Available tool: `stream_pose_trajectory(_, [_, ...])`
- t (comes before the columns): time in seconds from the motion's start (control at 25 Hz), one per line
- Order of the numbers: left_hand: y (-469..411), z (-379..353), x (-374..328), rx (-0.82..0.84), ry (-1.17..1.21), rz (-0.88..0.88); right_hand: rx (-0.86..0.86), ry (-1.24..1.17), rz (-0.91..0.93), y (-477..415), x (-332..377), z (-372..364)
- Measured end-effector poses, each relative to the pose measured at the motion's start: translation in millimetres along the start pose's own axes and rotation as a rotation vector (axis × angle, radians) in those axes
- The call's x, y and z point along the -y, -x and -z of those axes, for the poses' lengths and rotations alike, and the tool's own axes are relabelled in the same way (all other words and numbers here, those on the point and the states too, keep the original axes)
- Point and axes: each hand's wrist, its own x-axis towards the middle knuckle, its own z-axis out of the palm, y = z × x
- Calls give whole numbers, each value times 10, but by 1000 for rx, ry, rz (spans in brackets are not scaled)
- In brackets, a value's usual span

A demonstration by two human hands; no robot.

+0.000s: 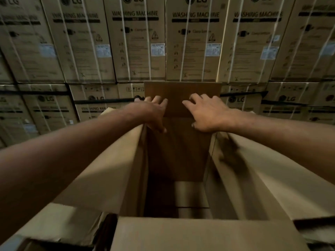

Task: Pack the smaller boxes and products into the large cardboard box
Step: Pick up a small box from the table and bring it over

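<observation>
Your left hand [155,113] and right hand [208,115] both lay on the far flap [183,90] of the large cardboard box [108,160], which stood open right in front of you with its side flaps splayed outward. The fingers of each hand were spread and fairly straight, pressed against the flap's face rather than curled round it. Your thumbs pointed down near the crease where the flap met the wall, and neither hand held anything.

The flap stood upright beyond your fingertips, and the crease ran just under your palms. Cardboard like this was probably light and stiff across the panel but ready to hinge at the crease, so flat pressure near the fold would likely steer it best. Pinching a corner risked buckling it.

Deep inside, well below your hands, what looked like a pale smaller box [192,194] lay on the bottom, too dim to make out further. Stacked washing machine cartons [137,42] filled the wall behind.
</observation>
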Motion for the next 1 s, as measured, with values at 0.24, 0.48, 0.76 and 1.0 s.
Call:
stream_pose_trajectory(0.24, [-572, -224, 144, -124, -57, -56, 118, -67, 62, -564, -198, -288])
stream_pose_trajectory(0.48, [-790, -775, 88, -175, 65, -92, 211, -328, 48, -778, -162, -859])
stream_pose_trajectory(0.76, [-619, -698, 54, -147, -6, -46, 92, -317, 25, -564, -131, -842])
stream_pose_trajectory(1.0, [132, -471, -122, -265, -95, -85, -199, -104, 50, 183, -9, -374])
